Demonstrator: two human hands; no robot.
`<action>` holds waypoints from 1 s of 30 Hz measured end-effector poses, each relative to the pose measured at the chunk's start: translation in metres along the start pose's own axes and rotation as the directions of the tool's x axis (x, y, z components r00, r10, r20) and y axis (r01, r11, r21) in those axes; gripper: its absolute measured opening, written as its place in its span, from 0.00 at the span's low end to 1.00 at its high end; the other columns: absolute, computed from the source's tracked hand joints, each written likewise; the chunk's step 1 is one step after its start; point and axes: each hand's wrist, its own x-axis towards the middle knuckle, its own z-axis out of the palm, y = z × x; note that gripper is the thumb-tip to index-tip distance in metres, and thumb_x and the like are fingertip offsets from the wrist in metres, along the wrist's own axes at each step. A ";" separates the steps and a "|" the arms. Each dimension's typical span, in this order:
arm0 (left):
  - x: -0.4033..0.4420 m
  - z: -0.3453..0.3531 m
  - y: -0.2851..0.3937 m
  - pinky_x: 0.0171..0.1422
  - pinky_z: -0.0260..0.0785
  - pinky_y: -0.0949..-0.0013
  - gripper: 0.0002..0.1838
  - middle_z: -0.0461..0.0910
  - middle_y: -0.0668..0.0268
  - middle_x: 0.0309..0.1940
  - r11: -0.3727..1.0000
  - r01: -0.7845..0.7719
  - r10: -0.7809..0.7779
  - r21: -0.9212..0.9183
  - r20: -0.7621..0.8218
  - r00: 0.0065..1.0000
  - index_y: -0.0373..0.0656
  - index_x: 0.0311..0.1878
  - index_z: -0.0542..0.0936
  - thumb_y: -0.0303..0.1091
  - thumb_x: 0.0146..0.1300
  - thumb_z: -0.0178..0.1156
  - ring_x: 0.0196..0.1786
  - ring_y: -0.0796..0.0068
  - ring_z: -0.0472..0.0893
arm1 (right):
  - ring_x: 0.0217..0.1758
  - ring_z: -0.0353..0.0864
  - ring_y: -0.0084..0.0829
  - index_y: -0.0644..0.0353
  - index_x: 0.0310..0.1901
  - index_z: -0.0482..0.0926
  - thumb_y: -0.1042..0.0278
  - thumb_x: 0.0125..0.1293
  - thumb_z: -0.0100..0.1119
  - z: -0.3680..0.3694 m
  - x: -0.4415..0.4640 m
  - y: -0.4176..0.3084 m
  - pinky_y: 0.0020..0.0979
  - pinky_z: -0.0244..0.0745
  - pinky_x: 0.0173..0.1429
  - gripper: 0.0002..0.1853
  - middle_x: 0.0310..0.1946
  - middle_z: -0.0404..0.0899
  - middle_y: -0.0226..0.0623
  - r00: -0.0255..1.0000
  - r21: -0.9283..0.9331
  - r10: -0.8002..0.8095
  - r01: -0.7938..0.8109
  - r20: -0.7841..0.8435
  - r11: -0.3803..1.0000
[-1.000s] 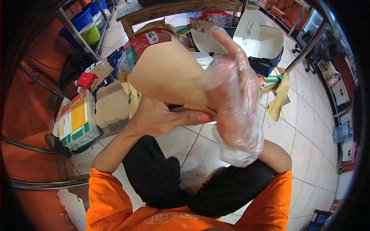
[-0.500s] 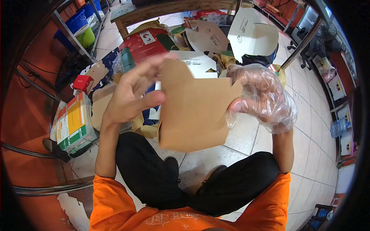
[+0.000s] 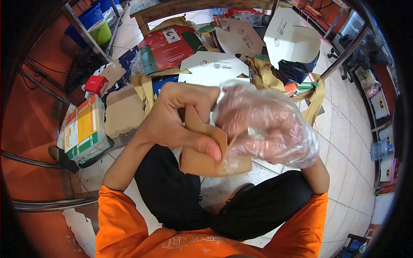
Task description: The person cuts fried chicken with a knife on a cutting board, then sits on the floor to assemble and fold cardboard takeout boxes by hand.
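Observation:
A brown cardboard food box (image 3: 200, 163), partly folded, is held between my two hands in front of my lap. My bare left hand (image 3: 174, 118) grips its left side, the thumb pressed along a raised flap. On the other side my right hand (image 3: 271, 129), in a loose clear plastic glove, has its fingers closed on the cardboard. The two hands meet at the top and hide much of the box. Just beyond them lies a white printed carton sheet (image 3: 211, 64).
Flattened red cartons (image 3: 170, 49), brown paper and an open white box (image 3: 297, 45) cover the floor ahead. At left stand a taped stack of printed cartons (image 3: 84, 129) and a small red box (image 3: 96, 84). A wooden bench (image 3: 180, 10) spans the back.
The cardboard was spread wide and flat-faced; now its sides are bent inward and it looks smaller. My left hand has moved right and closed on it, and both hands have come together.

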 end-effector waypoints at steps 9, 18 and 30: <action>0.004 0.010 -0.006 0.30 0.54 0.78 0.25 0.66 0.78 0.21 0.994 -0.087 0.105 0.060 -0.492 0.864 0.47 0.20 0.69 0.37 0.49 0.82 0.26 0.87 0.62 | 0.49 0.80 0.40 0.65 0.40 0.85 0.59 0.60 0.72 0.025 0.008 -0.003 0.38 0.74 0.52 0.16 0.46 0.79 0.44 0.905 -0.405 -0.094 -0.091 -0.414 0.910; -0.002 0.009 0.003 0.36 0.61 0.80 0.20 0.69 0.77 0.25 0.959 0.041 0.148 0.280 -0.621 0.770 0.44 0.29 0.71 0.39 0.60 0.75 0.30 0.88 0.68 | 0.30 0.78 0.34 0.61 0.43 0.87 0.82 0.50 0.72 0.049 0.020 0.008 0.32 0.72 0.35 0.16 0.29 0.78 0.37 0.730 -0.406 -0.211 -0.099 -0.650 0.908; -0.003 0.006 0.025 0.58 0.76 0.71 0.34 0.84 0.61 0.49 0.800 0.379 -0.518 -0.465 -0.217 0.827 0.33 0.60 0.75 0.40 0.54 0.75 0.47 0.73 0.84 | 0.29 0.77 0.27 0.64 0.42 0.85 0.87 0.54 0.67 0.029 0.016 0.002 0.27 0.70 0.34 0.14 0.29 0.82 0.38 0.662 -0.469 -0.261 -0.154 -0.702 0.870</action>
